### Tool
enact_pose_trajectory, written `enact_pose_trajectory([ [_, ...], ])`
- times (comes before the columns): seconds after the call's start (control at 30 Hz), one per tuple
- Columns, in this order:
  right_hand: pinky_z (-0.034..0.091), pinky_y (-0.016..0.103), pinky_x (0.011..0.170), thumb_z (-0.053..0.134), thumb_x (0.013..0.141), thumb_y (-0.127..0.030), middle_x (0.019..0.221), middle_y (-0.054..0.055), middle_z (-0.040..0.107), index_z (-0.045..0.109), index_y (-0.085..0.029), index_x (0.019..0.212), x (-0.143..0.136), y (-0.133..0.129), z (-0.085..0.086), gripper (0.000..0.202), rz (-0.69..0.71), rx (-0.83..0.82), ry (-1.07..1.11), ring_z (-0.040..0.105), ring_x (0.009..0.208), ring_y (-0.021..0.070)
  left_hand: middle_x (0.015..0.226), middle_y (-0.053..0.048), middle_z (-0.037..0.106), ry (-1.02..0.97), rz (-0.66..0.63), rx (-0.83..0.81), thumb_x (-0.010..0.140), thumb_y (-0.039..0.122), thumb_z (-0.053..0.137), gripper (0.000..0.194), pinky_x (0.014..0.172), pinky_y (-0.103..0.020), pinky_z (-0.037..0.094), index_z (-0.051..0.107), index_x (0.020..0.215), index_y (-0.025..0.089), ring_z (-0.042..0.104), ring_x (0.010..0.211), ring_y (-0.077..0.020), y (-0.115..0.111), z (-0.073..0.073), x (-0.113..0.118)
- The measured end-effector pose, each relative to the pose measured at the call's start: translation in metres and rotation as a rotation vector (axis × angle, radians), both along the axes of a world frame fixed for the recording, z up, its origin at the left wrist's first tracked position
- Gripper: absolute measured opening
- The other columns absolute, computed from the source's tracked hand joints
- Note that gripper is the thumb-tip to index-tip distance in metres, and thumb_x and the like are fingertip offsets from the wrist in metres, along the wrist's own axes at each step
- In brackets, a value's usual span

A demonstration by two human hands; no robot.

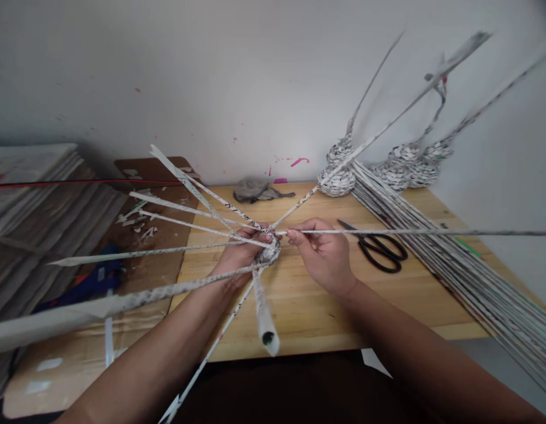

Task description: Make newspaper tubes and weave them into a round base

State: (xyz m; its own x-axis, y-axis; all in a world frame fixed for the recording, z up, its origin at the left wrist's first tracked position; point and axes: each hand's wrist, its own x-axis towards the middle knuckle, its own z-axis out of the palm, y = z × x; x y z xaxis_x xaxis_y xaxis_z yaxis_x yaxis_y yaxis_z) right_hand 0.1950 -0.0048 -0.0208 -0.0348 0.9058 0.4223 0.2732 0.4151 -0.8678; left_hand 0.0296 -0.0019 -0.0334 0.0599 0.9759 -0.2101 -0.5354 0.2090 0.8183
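My left hand (242,253) is closed around a small weave of rolled newspaper (268,252), held above the wooden table. Long paper tubes spread out from this weave in all directions, and one short wide tube (265,324) points toward me with its open end showing. Just right of the weave, my right hand (323,253) pinches a thin paper tube (409,232) between thumb and fingers; the tube runs on far to the right. Part of my left hand's fingers is hidden behind the weave and tubes.
Black scissors (381,247) lie right of my right hand, beside a bundle of paper tubes (458,271). Woven paper gourd shapes (337,179) stand by the wall. A grey cloth (255,190) lies behind. To the left are a blue glue gun (94,282) and stacked newspapers (39,235).
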Motion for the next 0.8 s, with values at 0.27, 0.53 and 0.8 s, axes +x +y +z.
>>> enact_pose_trajectory([
  [0.27,0.049,0.025,0.060,0.068,0.087,-0.030,0.073,0.002,0.072,0.068,-0.019,0.082,0.0013,0.0013,-0.0005,0.013,0.005,-0.002,-0.001,0.065,0.064,0.0133,0.069,-0.003,0.073,-0.007,0.038,-0.019,0.047,0.019,0.093,0.034,0.054,-0.020,0.046,0.069,0.071,0.014,0.064,0.058,-0.0111,-0.0001,0.0019,0.0015],
  [0.53,0.050,0.025,0.059,0.068,0.087,-0.031,0.073,0.003,0.073,0.068,-0.018,0.082,-0.0020,0.0001,-0.0002,0.014,0.037,-0.056,0.028,0.067,0.064,0.0144,0.068,-0.001,0.072,-0.018,0.001,0.041,0.052,0.020,0.093,0.032,0.052,-0.019,0.047,0.071,0.075,0.014,0.062,0.055,-0.0096,0.0007,-0.0027,-0.0018],
  [0.8,0.050,0.026,0.061,0.069,0.087,-0.031,0.074,0.003,0.072,0.069,-0.018,0.084,0.0018,0.0017,0.0018,0.013,0.051,-0.048,0.077,0.066,0.064,0.0142,0.068,-0.003,0.073,0.010,0.034,-0.021,0.050,0.020,0.093,0.036,0.051,-0.018,0.045,0.069,0.075,0.013,0.060,0.053,-0.0082,0.0006,0.0010,-0.0014],
])
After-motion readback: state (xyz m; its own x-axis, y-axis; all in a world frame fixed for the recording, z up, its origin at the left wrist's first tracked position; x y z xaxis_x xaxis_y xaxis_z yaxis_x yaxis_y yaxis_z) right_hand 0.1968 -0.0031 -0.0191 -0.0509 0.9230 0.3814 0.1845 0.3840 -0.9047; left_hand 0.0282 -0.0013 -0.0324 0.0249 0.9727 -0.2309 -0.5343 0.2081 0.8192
